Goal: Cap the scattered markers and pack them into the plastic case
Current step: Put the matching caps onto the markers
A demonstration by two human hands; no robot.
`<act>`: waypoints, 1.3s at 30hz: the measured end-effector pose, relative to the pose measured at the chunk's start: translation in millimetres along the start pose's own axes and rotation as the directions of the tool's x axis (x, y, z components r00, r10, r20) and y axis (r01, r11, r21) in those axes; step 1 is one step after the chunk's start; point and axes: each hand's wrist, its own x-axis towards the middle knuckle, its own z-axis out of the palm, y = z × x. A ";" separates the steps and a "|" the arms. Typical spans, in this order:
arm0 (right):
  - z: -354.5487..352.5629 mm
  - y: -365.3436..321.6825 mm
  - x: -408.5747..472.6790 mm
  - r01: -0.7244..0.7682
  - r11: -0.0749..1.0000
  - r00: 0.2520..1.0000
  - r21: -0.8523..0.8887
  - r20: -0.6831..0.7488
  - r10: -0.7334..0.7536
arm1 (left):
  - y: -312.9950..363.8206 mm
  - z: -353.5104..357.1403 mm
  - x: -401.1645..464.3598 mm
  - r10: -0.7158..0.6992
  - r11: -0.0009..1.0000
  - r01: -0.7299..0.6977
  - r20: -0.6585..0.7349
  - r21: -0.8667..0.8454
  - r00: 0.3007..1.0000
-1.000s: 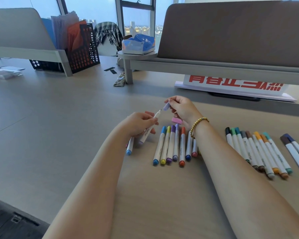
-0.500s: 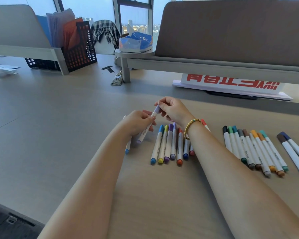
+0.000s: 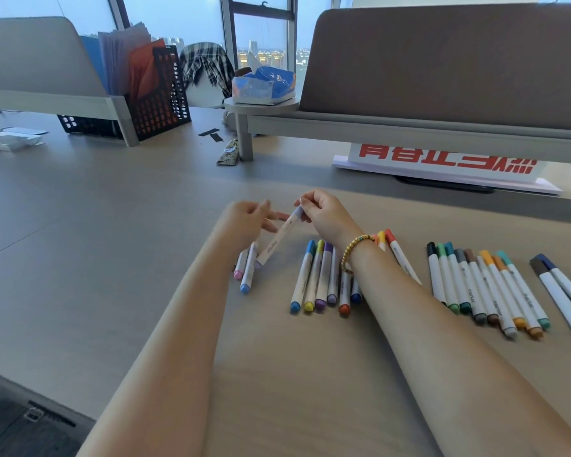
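My right hand [image 3: 327, 219] pinches the lilac cap end of a white marker [image 3: 279, 237] that slants down to the left above the table. Just left of its barrel is my left hand [image 3: 244, 222], blurred, with its fingers spread and apart from the marker. Two markers with pink and blue ends [image 3: 246, 275] lie below my left hand. A row of several capped markers [image 3: 314, 278] lies in the middle, partly under my right wrist. Three with warm-coloured caps [image 3: 388, 240] sit behind the wrist. A longer row [image 3: 485, 285] and two dark-capped markers [image 3: 561, 291] lie on the right. No plastic case is in view.
A white sign with red characters [image 3: 442, 159] stands under the desk divider [image 3: 442, 67] at the back right. A black mesh basket [image 3: 159, 103], a tissue pack [image 3: 264, 85] on a round shelf and a small pouch [image 3: 228, 153] are further back. The table's edge runs along the lower left.
The lilac cap has gone onto the marker's tip. My left hand has let go of the barrel and spread its fingers; my right hand now holds the marker alone.
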 end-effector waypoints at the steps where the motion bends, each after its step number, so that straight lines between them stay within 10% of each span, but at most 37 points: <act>1: -1.7 0.6 0.0 -0.014 0.999 0.999 -0.038 0.038 0.015 | -6.2 -5.5 2.8 0.030 0.996 -0.023 -0.083 0.087 0.996; 10: -4.9 4.8 -4.2 0.037 0.813 0.980 -0.580 0.181 0.084 | -18.7 -2.8 0.4 -0.017 0.807 0.008 0.011 0.590 1.000; 15: -15.6 11.3 -3.3 0.028 0.827 0.996 -0.561 0.090 0.027 | -16.0 4.8 -4.2 -0.030 0.720 -0.012 0.048 0.694 0.998; 20: -43.7 27.0 5.6 -0.117 0.740 0.955 -0.662 -0.278 -0.099 | -16.0 0.9 -3.0 0.008 0.710 0.013 -0.027 0.704 1.000; 29: -39.7 37.6 7.6 -0.162 0.492 0.973 -0.855 -0.222 -0.066 | -21.5 -3.0 1.3 -0.027 0.683 0.054 -0.049 0.728 0.998; 39: -50.5 39.8 6.9 -0.220 0.550 0.969 -0.806 -0.245 0.029 | -13.0 15.4 -4.5 0.050 0.636 -0.025 -0.009 0.772 0.999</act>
